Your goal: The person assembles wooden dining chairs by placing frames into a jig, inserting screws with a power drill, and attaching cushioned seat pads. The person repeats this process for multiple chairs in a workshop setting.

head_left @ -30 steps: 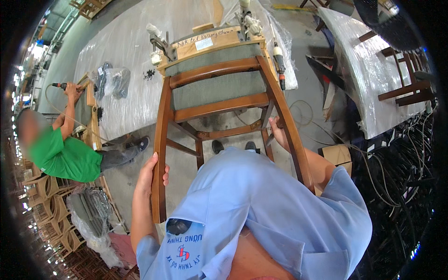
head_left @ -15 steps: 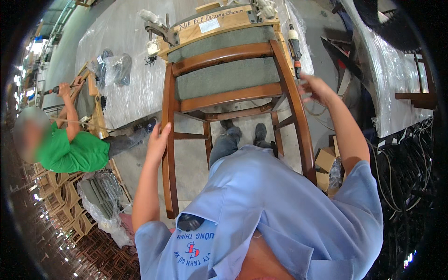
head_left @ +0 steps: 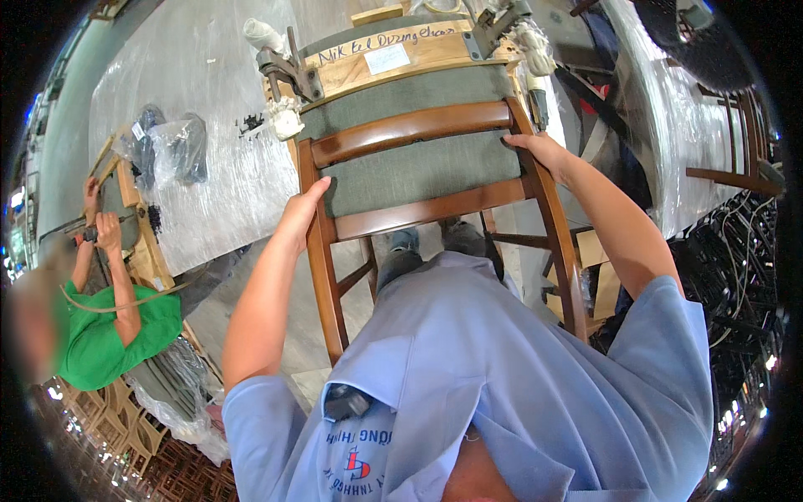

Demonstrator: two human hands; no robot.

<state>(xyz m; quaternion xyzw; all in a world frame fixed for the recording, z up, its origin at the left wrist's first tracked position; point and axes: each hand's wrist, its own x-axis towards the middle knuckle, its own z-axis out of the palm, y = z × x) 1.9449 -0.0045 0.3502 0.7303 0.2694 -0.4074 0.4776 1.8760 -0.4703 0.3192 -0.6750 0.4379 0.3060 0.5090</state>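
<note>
Now gripping the wooden chair [head_left: 418, 134] higher than a second ago: left hand [head_left: 299, 216] fingers wrapped on one back post, right hand [head_left: 542, 151] fingers curled over the other. Green seat between both hands, tipped against the workbench [head_left: 209, 201].

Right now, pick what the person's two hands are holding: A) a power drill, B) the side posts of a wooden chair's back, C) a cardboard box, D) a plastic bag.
B: the left hand and the right hand each grip a side post of the brown wooden chair, either side of its green seat.
</note>
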